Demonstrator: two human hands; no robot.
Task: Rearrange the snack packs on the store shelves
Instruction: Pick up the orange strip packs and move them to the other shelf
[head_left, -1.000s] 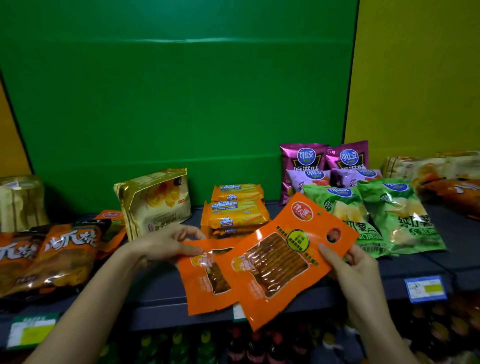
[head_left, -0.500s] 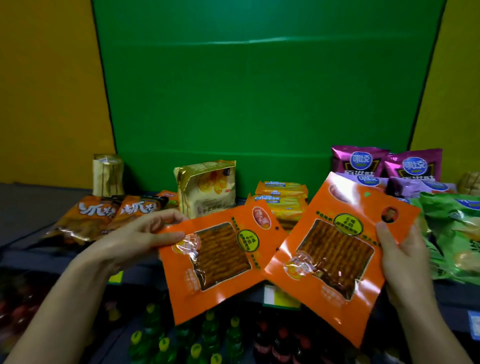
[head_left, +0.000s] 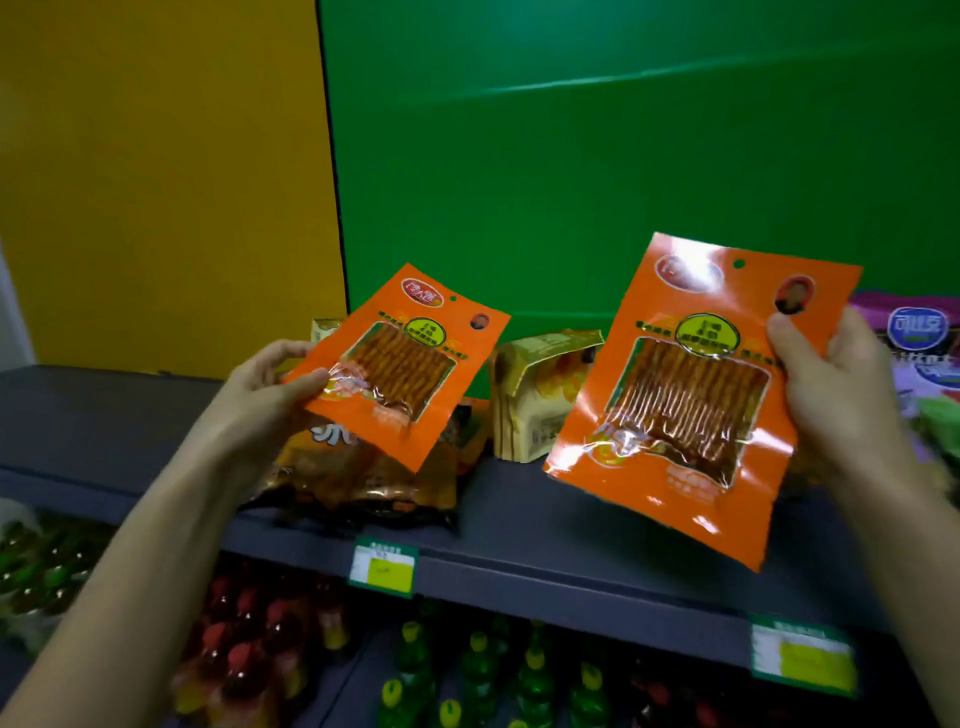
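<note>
I hold two flat orange snack packs with clear windows showing brown sticks, both lifted above the dark grey shelf (head_left: 545, 525). My left hand (head_left: 265, 384) grips the smaller-looking orange pack (head_left: 400, 364) by its left edge. My right hand (head_left: 841, 395) grips the nearer orange pack (head_left: 680, 395) by its upper right edge. The packs are apart, tilted slightly, with their fronts facing me.
On the shelf behind stand a gold croissant bag (head_left: 540, 395), brown-orange bags (head_left: 358, 478) under the left pack, and purple chip bags (head_left: 919, 343) at far right. Price tags (head_left: 384, 566) hang on the shelf's front edge. Bottles (head_left: 467, 675) fill the lower shelf. The shelf's left end (head_left: 104, 415) is bare.
Both hands have lifted the orange packs off the shelf and drawn them apart. My view has swung left, so the chip bags slid to the right edge.
</note>
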